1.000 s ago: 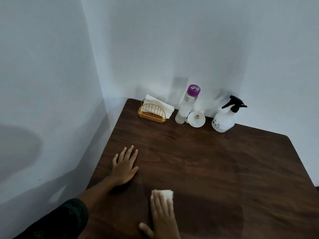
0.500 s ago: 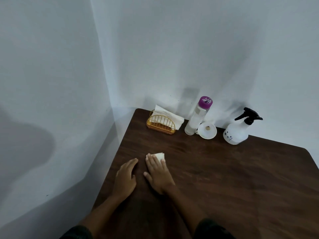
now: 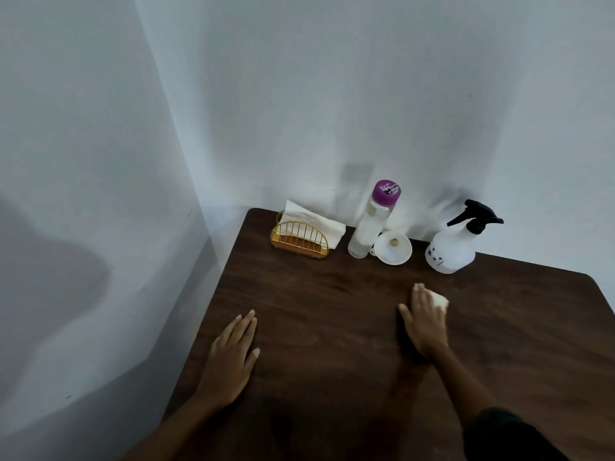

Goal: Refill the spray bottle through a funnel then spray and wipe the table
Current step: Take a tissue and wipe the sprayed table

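Observation:
My right hand (image 3: 424, 322) lies flat on the dark wooden table (image 3: 316, 294), pressing a folded white tissue (image 3: 440, 300) that peeks out past the fingertips. My left hand (image 3: 233, 357) rests palm down near the table's left edge, fingers together, holding nothing. At the back by the wall stand the white spray bottle (image 3: 452, 251) with its black trigger head on, a white funnel (image 3: 393, 249) lying mouth up, and a clear water bottle (image 3: 371, 227) with a purple cap.
A gold wire napkin holder (image 3: 301, 241) with white tissues sits at the back left corner. White walls close in behind and to the left of the table. The table's right corner is rounded.
My right hand has slid the tissue from beside my left hand to the right and farther back, toward the spray bottle. The left hand stays flat in place.

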The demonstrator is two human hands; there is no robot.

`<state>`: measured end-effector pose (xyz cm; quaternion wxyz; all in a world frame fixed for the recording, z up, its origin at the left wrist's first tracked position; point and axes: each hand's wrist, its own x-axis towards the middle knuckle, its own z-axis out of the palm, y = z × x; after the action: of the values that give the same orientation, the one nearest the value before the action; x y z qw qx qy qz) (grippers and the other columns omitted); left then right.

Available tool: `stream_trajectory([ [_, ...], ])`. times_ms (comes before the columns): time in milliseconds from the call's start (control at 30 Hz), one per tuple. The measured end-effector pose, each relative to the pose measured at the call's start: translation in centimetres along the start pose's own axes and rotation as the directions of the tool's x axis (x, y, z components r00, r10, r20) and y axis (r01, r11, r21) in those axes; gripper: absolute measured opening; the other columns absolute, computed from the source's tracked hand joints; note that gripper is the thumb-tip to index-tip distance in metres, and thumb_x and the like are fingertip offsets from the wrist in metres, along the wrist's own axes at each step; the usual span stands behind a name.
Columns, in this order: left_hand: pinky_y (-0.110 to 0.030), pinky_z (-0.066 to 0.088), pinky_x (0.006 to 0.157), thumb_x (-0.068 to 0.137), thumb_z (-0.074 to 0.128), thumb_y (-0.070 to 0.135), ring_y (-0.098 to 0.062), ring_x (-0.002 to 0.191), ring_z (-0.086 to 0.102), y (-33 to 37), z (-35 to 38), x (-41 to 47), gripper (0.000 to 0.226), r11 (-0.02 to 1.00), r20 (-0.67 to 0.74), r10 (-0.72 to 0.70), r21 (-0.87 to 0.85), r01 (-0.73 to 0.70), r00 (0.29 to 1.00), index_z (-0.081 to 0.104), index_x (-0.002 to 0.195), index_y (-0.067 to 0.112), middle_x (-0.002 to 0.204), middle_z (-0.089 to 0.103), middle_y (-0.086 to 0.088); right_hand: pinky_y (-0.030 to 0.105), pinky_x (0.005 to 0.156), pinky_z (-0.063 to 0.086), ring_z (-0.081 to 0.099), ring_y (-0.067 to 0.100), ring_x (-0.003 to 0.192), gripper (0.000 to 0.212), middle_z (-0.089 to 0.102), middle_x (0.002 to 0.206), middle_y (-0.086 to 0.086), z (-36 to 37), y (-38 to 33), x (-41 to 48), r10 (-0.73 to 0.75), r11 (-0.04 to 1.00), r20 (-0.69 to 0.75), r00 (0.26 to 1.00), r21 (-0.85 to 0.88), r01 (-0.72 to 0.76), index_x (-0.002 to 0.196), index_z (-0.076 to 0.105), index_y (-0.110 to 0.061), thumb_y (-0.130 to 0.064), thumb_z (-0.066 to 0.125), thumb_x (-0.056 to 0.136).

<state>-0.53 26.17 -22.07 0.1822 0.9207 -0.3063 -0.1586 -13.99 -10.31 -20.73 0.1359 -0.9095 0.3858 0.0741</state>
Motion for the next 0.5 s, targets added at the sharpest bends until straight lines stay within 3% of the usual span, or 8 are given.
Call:
stream_trajectory([
  [133,-0.033,0.010,0.117,0.098,0.035,0.037,-0.007,0.143,-0.007,-0.1,0.1,0.0,0.060,0.999,-0.007,0.008,0.039,-0.008,1.000,0.006,0.148,0.023,0.157,-0.007,0.012,0.047,0.118,0.003,-0.003,0.019,0.147,0.066,-0.001,0.160,0.005,-0.5,4.5,-3.2,0.222,0.973,-0.037,0.974,0.069,-0.219,0.149,0.001,-0.010,-0.045,0.026,0.098],
  [300,-0.035,0.010,0.117,0.098,0.036,0.035,-0.010,0.145,-0.004,0.4,0.0,0.0,0.059,0.999,-0.003,0.001,0.040,-0.001,1.000,0.008,0.149,0.021,0.158,-0.004,0.010,0.051,0.118,0.003,-0.003,0.020,0.147,0.080,0.000,0.160,0.008,1.8,-0.5,-7.4,0.438,0.891,-0.073,0.896,0.170,-0.421,0.148,0.001,-0.006,-0.060,0.020,0.092],
  [400,-0.036,0.011,0.117,0.098,0.037,0.033,-0.012,0.146,-0.002,0.6,-0.3,0.0,0.059,0.999,-0.005,0.004,0.036,-0.004,1.000,0.009,0.149,0.019,0.158,-0.001,0.008,0.050,0.118,-0.001,-0.004,0.020,0.147,0.082,-0.002,0.160,0.008,3.8,-6.7,-9.1,0.299,0.949,-0.056,0.952,0.126,-0.291,0.148,-0.001,-0.008,-0.062,0.025,0.092],
  [500,-0.037,0.012,0.117,0.098,0.037,0.031,-0.013,0.146,0.000,0.8,-0.5,-0.1,0.059,1.000,0.000,0.004,0.026,-0.004,1.000,0.010,0.148,0.017,0.159,0.002,0.006,0.044,0.117,-0.007,-0.009,0.020,0.146,0.082,-0.009,0.157,0.003,5.9,-11.8,-11.5,0.000,1.000,-0.038,0.999,0.008,0.000,0.149,-0.002,-0.011,-0.063,0.025,0.091],
])
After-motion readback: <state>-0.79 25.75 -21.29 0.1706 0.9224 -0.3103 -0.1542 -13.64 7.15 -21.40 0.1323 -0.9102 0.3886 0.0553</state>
